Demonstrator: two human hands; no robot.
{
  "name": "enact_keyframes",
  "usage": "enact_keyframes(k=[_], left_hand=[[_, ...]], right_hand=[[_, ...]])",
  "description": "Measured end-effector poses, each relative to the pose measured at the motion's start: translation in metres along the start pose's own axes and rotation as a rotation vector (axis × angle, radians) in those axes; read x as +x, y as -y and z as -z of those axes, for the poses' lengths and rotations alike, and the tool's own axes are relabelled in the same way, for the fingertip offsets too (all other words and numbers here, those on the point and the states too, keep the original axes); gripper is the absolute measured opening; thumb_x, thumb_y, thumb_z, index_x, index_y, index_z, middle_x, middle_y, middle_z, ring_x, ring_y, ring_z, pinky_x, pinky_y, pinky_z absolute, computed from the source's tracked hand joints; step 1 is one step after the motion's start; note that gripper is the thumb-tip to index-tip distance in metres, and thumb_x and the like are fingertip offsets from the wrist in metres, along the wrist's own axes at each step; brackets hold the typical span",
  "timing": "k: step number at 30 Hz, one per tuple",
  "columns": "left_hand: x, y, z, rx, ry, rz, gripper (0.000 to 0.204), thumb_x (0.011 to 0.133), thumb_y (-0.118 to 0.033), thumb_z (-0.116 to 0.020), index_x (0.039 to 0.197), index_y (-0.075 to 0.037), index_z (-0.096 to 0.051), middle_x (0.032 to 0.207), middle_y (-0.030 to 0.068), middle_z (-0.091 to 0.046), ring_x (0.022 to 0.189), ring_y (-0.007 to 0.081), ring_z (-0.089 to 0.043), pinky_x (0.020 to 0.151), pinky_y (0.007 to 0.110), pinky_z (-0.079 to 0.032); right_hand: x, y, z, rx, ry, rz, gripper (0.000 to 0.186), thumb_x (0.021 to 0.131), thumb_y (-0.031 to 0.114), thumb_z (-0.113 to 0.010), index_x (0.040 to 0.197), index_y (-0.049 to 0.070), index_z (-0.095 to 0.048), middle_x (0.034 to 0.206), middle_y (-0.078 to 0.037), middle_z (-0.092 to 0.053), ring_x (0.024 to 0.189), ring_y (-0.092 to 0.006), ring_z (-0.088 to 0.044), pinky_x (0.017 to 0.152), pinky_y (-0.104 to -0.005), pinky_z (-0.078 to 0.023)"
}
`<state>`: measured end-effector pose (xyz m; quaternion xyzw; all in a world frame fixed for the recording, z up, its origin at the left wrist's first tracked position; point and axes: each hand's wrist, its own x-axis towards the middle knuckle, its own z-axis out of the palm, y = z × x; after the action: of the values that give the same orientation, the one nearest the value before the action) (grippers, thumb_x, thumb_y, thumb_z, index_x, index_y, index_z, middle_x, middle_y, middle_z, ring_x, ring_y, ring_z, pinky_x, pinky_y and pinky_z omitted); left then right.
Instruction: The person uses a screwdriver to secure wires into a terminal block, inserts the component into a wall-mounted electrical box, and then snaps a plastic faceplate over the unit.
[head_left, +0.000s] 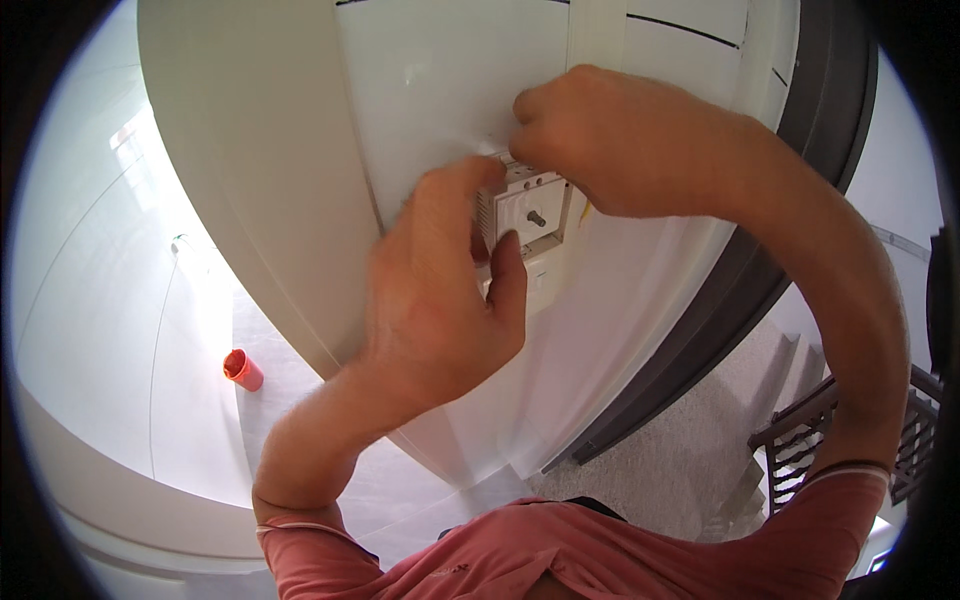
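Observation:
A white electrical wall fitting (520, 208) with a short metal stem on its face sits at an opening in the white wall panel. My left hand (445, 280) grips it by its left side, thumb low on the face and index finger high. My right hand (620, 140) has its fingers curled closed at the fitting's top edge; what its fingertips hold is hidden. A thin yellow wire (585, 212) shows just right of the fitting. A white plate (540, 285) is partly visible below it.
A red cylindrical container (246, 374) stands on the pale floor (290, 345) at left. The dark door frame (655, 380) runs down the right side. Beyond it are a stair railing (790, 430) and steps (800, 360).

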<state>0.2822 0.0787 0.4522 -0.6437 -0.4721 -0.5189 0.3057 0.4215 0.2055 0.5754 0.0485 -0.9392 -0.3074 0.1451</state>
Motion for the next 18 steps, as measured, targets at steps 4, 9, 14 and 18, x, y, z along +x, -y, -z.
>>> enact_keyframes(k=[4, 9, 14, 18], left_hand=[[0.028, 0.008, 0.019, 0.064, 0.030, -0.059, 0.041, 0.080, 0.012, -0.072, 0.117, -0.001, -0.062, 0.103, 0.0101, -0.074, 0.063, 0.0138, -0.063, 0.053, 0.026, -0.048], [0.085, 0.008, 0.036, 0.415, 0.312, -0.445, 0.016, 0.084, 0.008, -0.073, 0.097, -0.001, -0.070, 0.101, 0.0091, -0.071, 0.078, 0.0256, -0.069, 0.066, 0.037, -0.056], [0.115, 0.016, 0.027, 0.366, 0.578, -0.674, 0.016, 0.079, 0.004, -0.075, 0.094, -0.001, -0.074, 0.099, 0.0089, -0.071, 0.093, 0.0282, -0.066, 0.078, 0.040, -0.058], [0.125, 0.023, 0.024, 0.383, 0.789, -0.719, 0.022, 0.073, 0.005, -0.080, 0.094, -0.002, -0.078, 0.098, 0.0063, -0.074, 0.097, 0.0258, -0.066, 0.082, 0.037, -0.059]], right_hand=[[0.006, -0.001, 0.005, 0.136, 0.040, -0.085, 0.017, 0.083, -0.004, -0.069, 0.097, -0.001, -0.078, 0.097, -0.023, -0.074, 0.097, -0.0405, -0.074, 0.082, -0.0454, -0.061], [-0.007, -0.013, 0.029, 0.214, 0.024, -0.187, 0.013, 0.089, 0.002, -0.068, 0.101, -0.002, -0.073, 0.090, -0.019, -0.074, 0.081, -0.0310, -0.075, 0.069, -0.0395, -0.057], [-0.048, 0.027, 0.051, 0.243, -0.426, -0.311, 0.010, 0.092, 0.001, -0.062, 0.089, -0.004, -0.069, 0.073, -0.018, -0.071, 0.069, -0.0361, -0.069, 0.062, -0.0422, -0.053], [-0.093, 0.052, 0.025, 0.658, -0.653, -0.580, 0.008, 0.092, -0.002, -0.061, 0.098, -0.005, -0.065, 0.090, -0.017, -0.068, 0.075, -0.0251, -0.067, 0.066, -0.0337, -0.052]])
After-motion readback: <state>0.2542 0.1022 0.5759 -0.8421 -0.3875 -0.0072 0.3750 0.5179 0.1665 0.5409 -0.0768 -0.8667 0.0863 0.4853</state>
